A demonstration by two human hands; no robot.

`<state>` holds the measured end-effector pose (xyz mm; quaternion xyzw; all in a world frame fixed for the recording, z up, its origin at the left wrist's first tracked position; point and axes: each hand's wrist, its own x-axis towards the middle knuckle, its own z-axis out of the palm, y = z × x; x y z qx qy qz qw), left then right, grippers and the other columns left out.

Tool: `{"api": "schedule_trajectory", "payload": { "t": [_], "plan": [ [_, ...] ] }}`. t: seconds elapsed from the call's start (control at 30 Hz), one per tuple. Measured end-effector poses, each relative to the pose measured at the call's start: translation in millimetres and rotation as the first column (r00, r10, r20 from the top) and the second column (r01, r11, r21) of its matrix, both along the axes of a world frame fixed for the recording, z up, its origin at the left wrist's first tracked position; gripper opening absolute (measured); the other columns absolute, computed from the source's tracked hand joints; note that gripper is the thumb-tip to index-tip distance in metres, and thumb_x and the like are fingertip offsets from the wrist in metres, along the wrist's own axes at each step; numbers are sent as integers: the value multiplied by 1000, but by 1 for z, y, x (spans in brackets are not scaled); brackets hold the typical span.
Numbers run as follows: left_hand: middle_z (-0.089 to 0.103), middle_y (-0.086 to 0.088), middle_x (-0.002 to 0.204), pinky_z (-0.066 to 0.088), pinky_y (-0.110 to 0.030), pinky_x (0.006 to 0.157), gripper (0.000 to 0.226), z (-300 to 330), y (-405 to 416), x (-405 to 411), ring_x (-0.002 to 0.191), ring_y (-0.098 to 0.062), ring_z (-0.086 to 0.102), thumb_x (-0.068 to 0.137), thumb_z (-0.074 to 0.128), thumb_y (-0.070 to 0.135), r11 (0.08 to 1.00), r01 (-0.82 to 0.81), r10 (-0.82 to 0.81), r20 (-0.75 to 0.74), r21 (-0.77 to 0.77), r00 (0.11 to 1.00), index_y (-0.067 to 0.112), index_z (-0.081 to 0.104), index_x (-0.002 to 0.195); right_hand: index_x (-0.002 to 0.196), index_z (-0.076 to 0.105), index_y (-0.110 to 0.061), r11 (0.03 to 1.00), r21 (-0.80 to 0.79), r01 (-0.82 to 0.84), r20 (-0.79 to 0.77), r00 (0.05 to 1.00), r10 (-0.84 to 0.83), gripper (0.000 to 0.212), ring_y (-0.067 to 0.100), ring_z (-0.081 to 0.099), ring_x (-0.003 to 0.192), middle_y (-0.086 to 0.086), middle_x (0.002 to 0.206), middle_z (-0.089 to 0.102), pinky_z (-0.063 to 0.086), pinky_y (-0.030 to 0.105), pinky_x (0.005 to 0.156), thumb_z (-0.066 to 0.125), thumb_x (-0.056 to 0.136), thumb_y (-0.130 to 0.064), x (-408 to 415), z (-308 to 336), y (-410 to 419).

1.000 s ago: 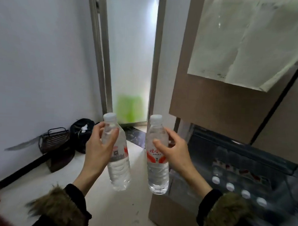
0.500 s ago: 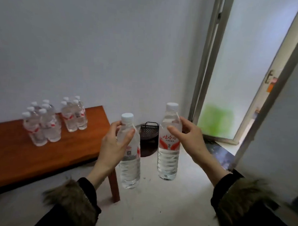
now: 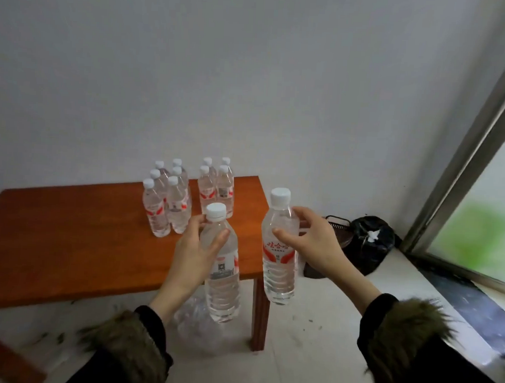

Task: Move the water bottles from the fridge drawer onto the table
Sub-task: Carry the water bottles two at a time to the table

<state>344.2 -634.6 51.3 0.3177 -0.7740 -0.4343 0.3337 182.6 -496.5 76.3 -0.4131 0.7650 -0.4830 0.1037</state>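
The person holds up two water bottles, one in each hand. The left hand (image 3: 195,254) wraps its fingers and thumb around the top part of the left bottle (image 3: 223,277). The right hand (image 3: 315,246) grips the right bottle (image 3: 279,250) the same way, with its thumb across the front, just above the red label. Both bottles stand straight up, side by side and a little apart. Each has a white cap and is full of clear water. They hang in the air in front of the right end of the table (image 3: 69,241), above the floor, and do not touch the table.

The table is wooden and reddish brown. On its back part stand more water bottles. A group of six (image 3: 167,199) stands on the left, close together. A group of four (image 3: 217,184) stands just beside them on the right.

Under the table corner lies a crumpled clear plastic bag (image 3: 199,331). Near the wall to the right sit a dark basket (image 3: 335,224) and a black bag (image 3: 370,242). Both sleeves have furry cuffs (image 3: 407,322).
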Motion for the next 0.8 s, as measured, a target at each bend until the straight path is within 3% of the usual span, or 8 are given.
{"api": "schedule_trajectory", "payload": {
  "t": [0.13,0.23,0.37,0.53,0.8],
  "plan": [
    [48,1,135,44,-37,96,56,-11,-52,-25,120,-16,49,86,53,44,1000,-27,28,72,-9,997,20,36,134,124,50,-15,997,54,-51,-22,998,53,55,8,54,97,-9,104,53,44,19,80,73,76,-29,-25,-12,-58],
    [47,4,133,42,-34,96,55,-16,-88,-45,117,-10,46,85,55,43,999,2,2,127,-32,992,23,37,133,123,50,-17,991,103,-83,-37,996,87,55,8,55,94,-11,102,53,42,15,74,73,76,-32,-48,-21,-101],
    [50,2,133,45,-42,97,56,-26,-133,-67,119,-15,48,82,60,43,999,26,-19,212,-29,977,26,39,131,120,51,-20,980,157,-119,-73,989,131,55,6,55,90,-7,106,58,42,15,72,74,73,-37,-76,-35,-152],
    [50,1,134,45,-43,98,57,-43,-175,-90,121,-16,49,80,63,43,1000,4,-2,289,-7,957,27,40,130,121,50,-23,952,271,-144,-174,965,196,59,7,55,98,-6,115,60,43,20,81,74,71,-42,-100,-53,-208],
    [45,1,141,38,-40,101,59,-76,-251,-123,128,-17,43,83,62,38,999,-46,41,380,2,924,26,36,134,125,48,-19,917,362,-167,-80,975,209,57,11,56,105,-1,121,60,40,18,82,73,75,-32,-126,-87,-283]
  ]
}}
